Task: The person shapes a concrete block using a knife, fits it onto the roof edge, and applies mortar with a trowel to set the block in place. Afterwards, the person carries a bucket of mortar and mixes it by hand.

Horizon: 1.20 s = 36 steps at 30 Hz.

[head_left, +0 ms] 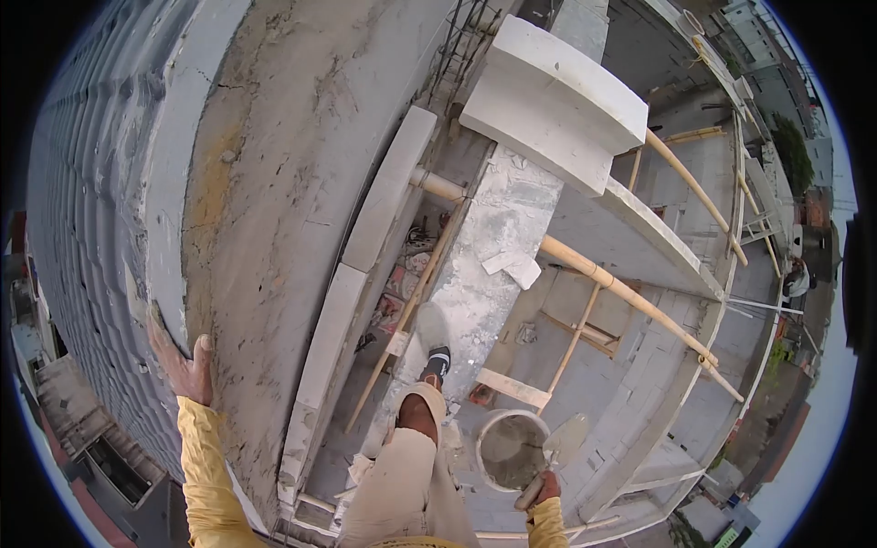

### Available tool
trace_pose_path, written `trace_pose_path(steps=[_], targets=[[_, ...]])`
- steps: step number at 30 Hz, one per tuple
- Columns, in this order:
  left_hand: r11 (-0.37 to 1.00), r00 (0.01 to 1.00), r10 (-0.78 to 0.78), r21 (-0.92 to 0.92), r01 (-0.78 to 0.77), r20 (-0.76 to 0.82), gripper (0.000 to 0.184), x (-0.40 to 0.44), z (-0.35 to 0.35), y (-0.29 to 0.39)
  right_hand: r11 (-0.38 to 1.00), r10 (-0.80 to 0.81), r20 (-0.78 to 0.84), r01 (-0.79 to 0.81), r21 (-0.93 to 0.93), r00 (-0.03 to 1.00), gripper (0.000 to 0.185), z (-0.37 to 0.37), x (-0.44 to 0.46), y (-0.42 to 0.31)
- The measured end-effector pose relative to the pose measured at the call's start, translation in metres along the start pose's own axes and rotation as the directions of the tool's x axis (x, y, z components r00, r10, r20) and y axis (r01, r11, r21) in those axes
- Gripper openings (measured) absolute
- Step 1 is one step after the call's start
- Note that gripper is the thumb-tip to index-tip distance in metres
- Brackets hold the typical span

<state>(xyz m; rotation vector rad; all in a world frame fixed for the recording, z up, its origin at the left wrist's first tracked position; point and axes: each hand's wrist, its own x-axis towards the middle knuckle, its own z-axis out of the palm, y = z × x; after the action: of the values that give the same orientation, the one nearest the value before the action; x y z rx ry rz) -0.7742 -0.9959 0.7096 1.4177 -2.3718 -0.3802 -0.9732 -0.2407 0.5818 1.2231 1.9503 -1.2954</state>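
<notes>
My left hand (pixel 187 365) lies on the top edge of a rough plastered wall (pixel 265 183), thumb apart from the fingers, beside the wavy grey roof tiles (pixel 91 265). Low on the right, my right hand (pixel 547 490) is closed round the handle of a trowel (pixel 568 438). The trowel's blade slants over the rim of a round bucket (pixel 489 423), which holds grey wet mortar (pixel 512 449). Whether this hand also grips the bucket cannot be made out. One of my feet (pixel 437 361) stands on a dusty white plank (pixel 470 306).
White blocks (pixel 557 100) rest across the far part of the plank, and a broken block piece (pixel 513 267) lies nearer. Bamboo poles (pixel 630 297) cross below. A row of pale blocks (pixel 329 338) runs beside the plastered wall. Deep drops to lower floors show on both sides.
</notes>
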Motion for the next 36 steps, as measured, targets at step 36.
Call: trace_pose_path(steps=[36], targets=[[0.994, 0.969, -0.051, -0.108, 0.026, -0.240, 0.102, 0.578, 0.025, 0.459, 0.893, -0.450, 0.316, 0.428, 0.140, 0.835, 0.023, 0.309, -0.014, -0.734]])
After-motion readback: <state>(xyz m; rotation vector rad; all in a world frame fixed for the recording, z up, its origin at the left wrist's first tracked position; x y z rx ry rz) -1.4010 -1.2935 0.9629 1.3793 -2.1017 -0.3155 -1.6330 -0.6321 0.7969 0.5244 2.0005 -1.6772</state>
